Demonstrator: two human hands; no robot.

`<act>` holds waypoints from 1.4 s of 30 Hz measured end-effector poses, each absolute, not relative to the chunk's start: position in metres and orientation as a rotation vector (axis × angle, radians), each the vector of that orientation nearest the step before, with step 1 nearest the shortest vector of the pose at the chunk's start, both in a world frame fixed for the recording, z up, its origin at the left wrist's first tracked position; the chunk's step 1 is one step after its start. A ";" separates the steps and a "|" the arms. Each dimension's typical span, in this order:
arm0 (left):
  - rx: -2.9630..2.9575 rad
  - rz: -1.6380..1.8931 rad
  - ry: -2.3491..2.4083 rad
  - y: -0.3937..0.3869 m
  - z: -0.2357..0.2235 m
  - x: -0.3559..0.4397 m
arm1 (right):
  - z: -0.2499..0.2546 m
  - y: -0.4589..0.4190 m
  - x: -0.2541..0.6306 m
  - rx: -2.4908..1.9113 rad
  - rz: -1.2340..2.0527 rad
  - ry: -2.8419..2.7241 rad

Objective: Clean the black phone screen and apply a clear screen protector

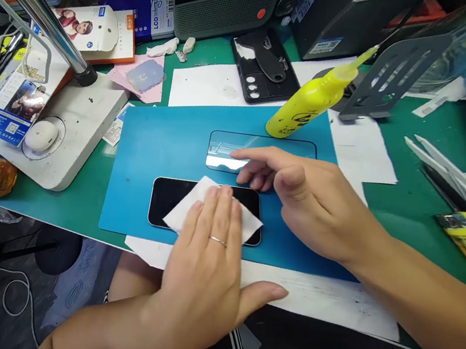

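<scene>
A smartphone [163, 199] lies screen up on the blue mat [145, 150]. My left hand [206, 269] rests flat on a white wipe [185, 208] spread over the phone's screen, fingers straight and thumb out to the side. The wipe hides the middle of the screen. Beyond the phone, a clear screen protector with a black border [263, 142] lies on the mat. Above its near part is my right hand [308, 196], empty, with index finger stretched left and the other fingers loosely bent. Whether it touches the protector I cannot tell.
A yellow squeeze bottle [308, 101] stands behind the protector, near a black phone case [265, 69]. White tweezers [453, 176] lie to the right. A white lamp base [88, 125] and several boxes [88, 33] occupy the left side.
</scene>
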State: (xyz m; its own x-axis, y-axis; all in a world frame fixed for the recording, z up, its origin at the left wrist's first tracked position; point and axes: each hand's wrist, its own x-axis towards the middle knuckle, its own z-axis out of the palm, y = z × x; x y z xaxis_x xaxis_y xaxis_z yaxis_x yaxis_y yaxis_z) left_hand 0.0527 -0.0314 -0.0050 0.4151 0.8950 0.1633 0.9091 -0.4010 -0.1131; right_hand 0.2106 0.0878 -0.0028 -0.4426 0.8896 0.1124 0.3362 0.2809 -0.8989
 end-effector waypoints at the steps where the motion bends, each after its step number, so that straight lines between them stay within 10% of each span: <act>1: -2.485 -0.118 -1.581 -0.028 -0.007 0.060 | -0.003 0.088 0.211 -1.089 1.131 -1.915; 23: -2.562 -0.188 -1.681 -0.035 0.002 -0.035 | -0.003 0.110 0.228 -1.114 0.310 -2.342; 34: -2.513 -0.868 -1.573 -0.029 0.015 -0.095 | -0.008 0.116 0.230 -1.200 0.348 -2.520; 42: -2.723 -0.533 -1.382 -0.014 0.025 -0.103 | -0.001 0.112 0.228 -1.138 0.212 -2.526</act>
